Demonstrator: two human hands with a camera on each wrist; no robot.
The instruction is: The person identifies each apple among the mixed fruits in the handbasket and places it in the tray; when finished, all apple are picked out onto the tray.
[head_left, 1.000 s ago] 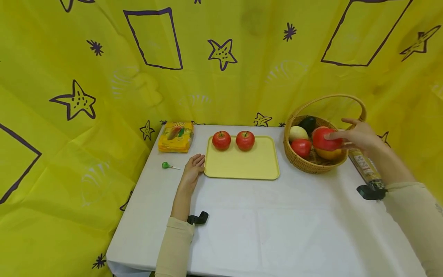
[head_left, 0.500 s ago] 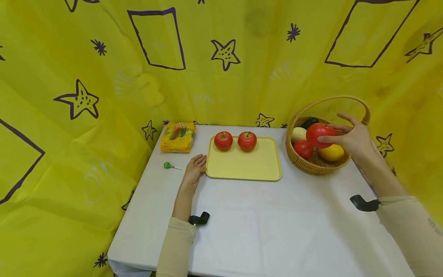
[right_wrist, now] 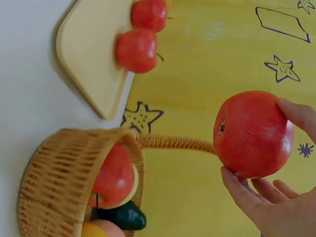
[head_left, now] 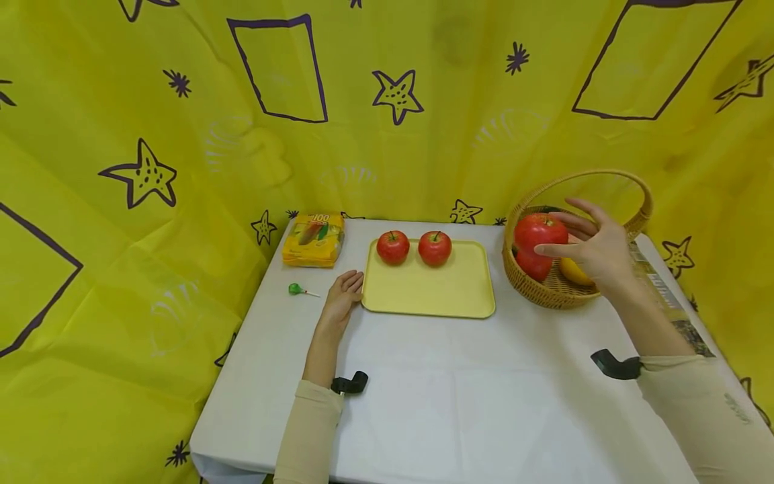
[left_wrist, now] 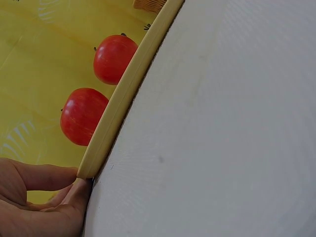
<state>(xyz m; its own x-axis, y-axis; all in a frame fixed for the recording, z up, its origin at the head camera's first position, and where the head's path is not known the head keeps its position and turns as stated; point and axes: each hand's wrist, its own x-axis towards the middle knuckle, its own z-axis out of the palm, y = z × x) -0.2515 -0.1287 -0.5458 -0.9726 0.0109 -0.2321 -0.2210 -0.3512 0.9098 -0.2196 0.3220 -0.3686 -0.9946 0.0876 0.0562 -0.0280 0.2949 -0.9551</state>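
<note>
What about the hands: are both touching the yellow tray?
No, only the left hand touches the yellow tray, while the right hand holds a red fruit apart from it.

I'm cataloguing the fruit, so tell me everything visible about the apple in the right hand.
The apple is rounded, red with paler streaks and slightly shiny; a small dark-centred hollow shows at one end. The right hand grips it from opposite sides. It is raised above the fruit in the basket. Whether it is real or imitation cannot be told.
</note>
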